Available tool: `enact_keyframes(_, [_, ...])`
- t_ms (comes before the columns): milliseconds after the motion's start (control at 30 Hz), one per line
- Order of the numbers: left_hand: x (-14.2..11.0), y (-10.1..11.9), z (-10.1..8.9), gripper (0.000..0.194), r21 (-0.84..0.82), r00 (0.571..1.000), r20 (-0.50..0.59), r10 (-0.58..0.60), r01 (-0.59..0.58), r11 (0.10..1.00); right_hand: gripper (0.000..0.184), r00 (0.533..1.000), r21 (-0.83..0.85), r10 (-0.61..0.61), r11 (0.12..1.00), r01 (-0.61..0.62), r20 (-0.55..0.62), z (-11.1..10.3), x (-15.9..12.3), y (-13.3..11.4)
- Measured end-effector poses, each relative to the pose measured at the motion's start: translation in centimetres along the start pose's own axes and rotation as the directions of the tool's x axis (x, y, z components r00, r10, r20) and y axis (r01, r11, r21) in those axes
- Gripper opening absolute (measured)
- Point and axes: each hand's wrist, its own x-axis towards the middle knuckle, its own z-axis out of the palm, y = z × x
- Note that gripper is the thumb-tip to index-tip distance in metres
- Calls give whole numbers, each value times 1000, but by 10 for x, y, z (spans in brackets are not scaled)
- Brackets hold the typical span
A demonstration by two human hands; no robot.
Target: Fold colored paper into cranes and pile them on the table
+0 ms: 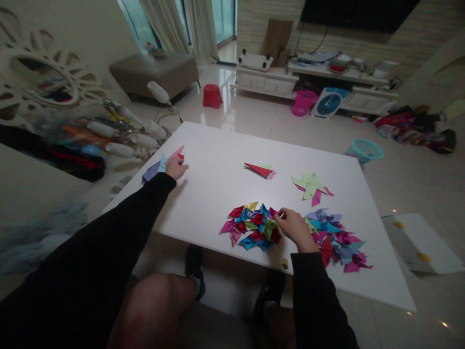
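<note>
My left hand reaches across the table's left side, its thumb apart from the curled fingers. It touches or hovers just over a row of folded papers: a pink paper, a light blue paper and a purple paper. My right hand is closed in a pinch at the right edge of a pile of small origami pieces in red, blue, green and magenta. Its fingertips are beside a magenta piece; whatever they grip is hidden. Another origami pile lies right of that wrist.
On the white table lie a red folded paper bundle and a green and magenta stack. Beyond stand a red stool, a pink bin and a turquoise basket. A lamp is left of the table.
</note>
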Motion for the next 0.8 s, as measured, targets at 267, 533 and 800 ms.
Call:
enact_keyframes(267, [-167,125,8,32,-254,833,-95,545,-549,796,25,995,143,-6,990,19,-95,-9,-6,-12])
enact_keyframes(533, [-249,152,61,52,-215,500,90,862,-835,507,26,892,488,-22,831,267,-452,-20,-12,-26])
enact_keyframes(800, [-252,166,64,38,-246,434,143,890,-855,457,15,863,459,-240,766,449,-444,-23,-9,-36])
